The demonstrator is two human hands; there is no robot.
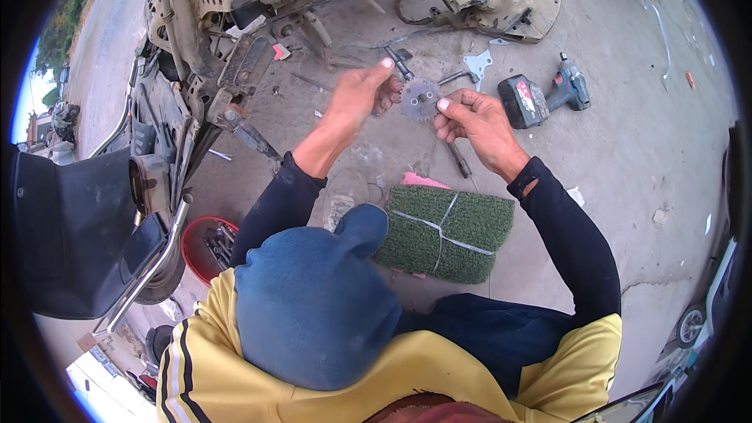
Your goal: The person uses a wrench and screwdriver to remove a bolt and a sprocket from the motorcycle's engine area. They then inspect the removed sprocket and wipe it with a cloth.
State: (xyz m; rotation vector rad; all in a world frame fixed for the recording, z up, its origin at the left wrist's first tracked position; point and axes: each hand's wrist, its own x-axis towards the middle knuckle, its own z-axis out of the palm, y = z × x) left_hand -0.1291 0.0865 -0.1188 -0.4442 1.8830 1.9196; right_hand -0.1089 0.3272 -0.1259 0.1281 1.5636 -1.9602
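Observation:
My left hand (356,104) and my right hand (478,123) are raised at either side of a thin, toothed metal disc (421,94) with small holes. The fingers of both hands are curled at its rim, gripping it. Behind the disc, on the concrete, lie a dark metal tool (402,63) and a silver plate with holes (477,65). A cordless driver (572,84) with a black battery lies beyond my right hand. A metal rod (460,160) lies below that hand.
A partly dismantled motorbike (196,63) stands at left, with a black seat (70,219). A dirty cover (525,0) lies at the back. Below my hands is a tied green turf pad (470,227). A red basin (200,254) holds several tools. A wheel (691,325) shows at right.

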